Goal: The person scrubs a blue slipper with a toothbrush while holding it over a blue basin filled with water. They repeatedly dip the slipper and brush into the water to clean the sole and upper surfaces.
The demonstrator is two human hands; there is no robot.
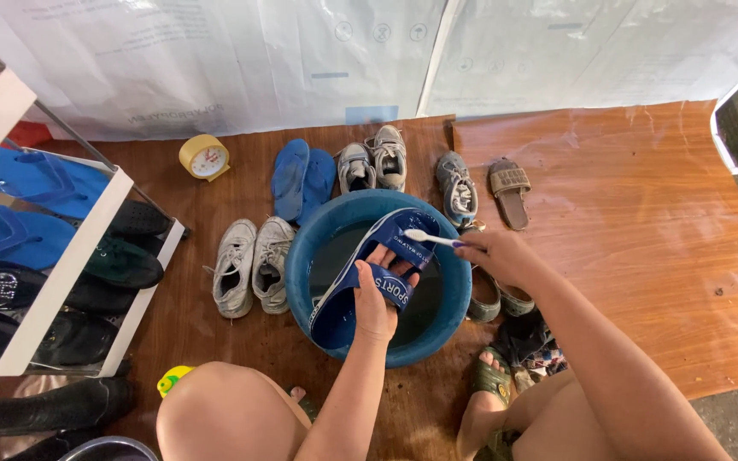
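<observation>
Shoes ring the blue basin [301, 282] on the brown floor [642, 256]: 2 white sneakers [251, 265] just left of it, 2 blue flip-flops [301, 177] and 2 grey sneakers [372, 162] beyond its far rim, a single grey shoe [456, 188] and a tan slide [510, 191] further right. A yellow alarm clock [204, 157] stands near the plastic sheet [301, 60] at the back. On my left a white shoe rack [70, 265] holds blue flip-flops and dark shoes.

The rack is cut off by the picture's edge, and the dark shoes on it are hard to tell apart. The basin's inside looks dark; I cannot tell how much water it holds. My knees hide the floor nearest me.

My left hand [376, 299] reaches forward over the basin, its grip clasped around the strap of a blue slide sandal [360, 277], held tilted above the basin. My right hand [493, 254] comes in from the right, its grip closed on a white toothbrush [431, 238] whose head rests on the sandal's upper end.
</observation>
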